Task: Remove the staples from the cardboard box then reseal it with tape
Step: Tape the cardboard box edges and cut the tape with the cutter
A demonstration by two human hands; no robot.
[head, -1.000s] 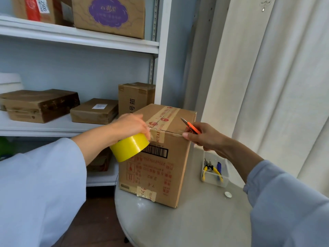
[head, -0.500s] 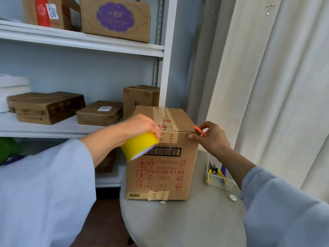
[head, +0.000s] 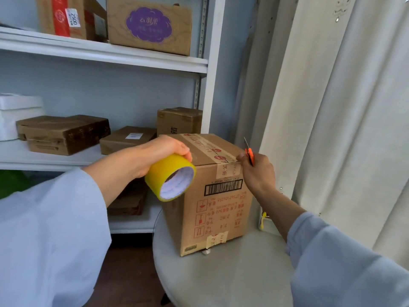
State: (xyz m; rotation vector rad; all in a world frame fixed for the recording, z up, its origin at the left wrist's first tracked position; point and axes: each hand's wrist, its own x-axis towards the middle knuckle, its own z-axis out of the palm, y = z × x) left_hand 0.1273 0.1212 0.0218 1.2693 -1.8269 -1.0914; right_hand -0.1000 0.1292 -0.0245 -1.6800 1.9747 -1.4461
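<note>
A brown cardboard box [head: 218,209] stands on a round grey table [head: 232,280], with printed tape running over its top and down the near face. My left hand [head: 155,156] grips a yellow tape roll [head: 170,177] at the box's upper left corner. My right hand [head: 257,171] holds an orange-handled cutter [head: 249,154], blade pointing up. Its fingertips touch the tape at the box's top front edge, near the right corner.
A white shelf unit [head: 106,56] behind holds several cardboard boxes. A pale curtain [head: 343,120] hangs at the right. Behind my right forearm a small clear tray [head: 264,220] with yellow-handled pliers sits on the table.
The box has turned on the table, its printed face now angled right. My right hand has shifted along the top edge with the cutter raised upright. The tape roll has tilted, showing its core.
</note>
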